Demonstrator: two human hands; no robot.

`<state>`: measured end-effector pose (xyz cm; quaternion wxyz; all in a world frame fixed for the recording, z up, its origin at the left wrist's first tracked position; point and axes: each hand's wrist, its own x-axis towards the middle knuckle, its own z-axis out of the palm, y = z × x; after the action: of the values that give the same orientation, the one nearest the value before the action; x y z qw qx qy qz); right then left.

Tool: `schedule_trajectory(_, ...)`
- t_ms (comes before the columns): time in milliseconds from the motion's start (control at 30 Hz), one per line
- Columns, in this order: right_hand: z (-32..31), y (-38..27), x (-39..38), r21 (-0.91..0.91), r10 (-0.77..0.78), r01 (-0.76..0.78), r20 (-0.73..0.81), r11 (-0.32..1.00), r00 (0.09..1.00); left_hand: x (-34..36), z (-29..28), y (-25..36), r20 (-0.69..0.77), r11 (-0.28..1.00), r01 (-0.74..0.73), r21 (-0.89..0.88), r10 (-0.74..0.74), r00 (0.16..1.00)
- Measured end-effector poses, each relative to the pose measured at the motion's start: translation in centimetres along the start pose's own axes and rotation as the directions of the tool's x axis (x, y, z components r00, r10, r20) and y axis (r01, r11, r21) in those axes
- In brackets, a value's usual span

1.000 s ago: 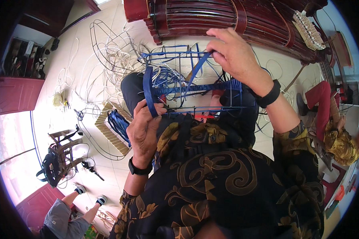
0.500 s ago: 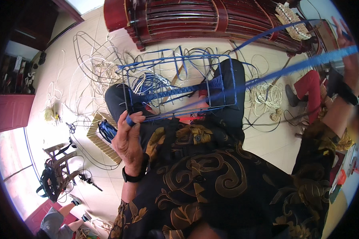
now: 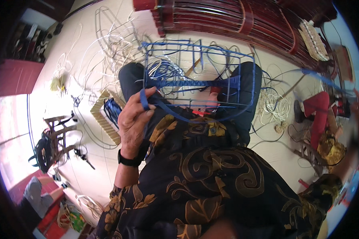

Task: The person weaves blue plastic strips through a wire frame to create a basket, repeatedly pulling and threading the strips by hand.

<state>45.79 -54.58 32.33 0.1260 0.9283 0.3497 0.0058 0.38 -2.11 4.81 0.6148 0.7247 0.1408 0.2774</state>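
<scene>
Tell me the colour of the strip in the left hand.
The strip is blue, best seen in the head view, at the left hand.

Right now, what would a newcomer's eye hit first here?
First, the blue wire frame at the wearer's knees, upper centre. Then the blue strip looped at the fingers of the left hand, by the frame's near left corner. Beyond, dark red slatted furniture fills the top edge.

The black shirt (image 3: 211, 171) bears golden-brown scrolls (image 3: 243, 177).
</scene>
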Motion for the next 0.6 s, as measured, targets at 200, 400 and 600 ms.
schedule_trajectory(200, 8.4, -25.0, 6.0, 0.645, -0.249, 0.225, -0.056, 0.73, 0.967, -0.2, -0.3, 1.4, 0.105, 0.995, -0.024, 0.093, 0.014, 0.994)
schedule_trajectory(400, 8.4, -43.7, 7.4, 0.679, -0.651, 0.639, -0.308, 0.361, 0.694, -0.8, 0.5, 4.5, 0.227, 0.891, -0.241, 0.384, 0.162, 0.96)
schedule_trajectory(600, 9.2, -50.3, 6.4, 0.64, -0.648, 0.74, -0.477, 0.208, 0.594, -0.7, 1.0, 6.0, 0.32, 0.906, -0.338, 0.254, 0.252, 0.914)
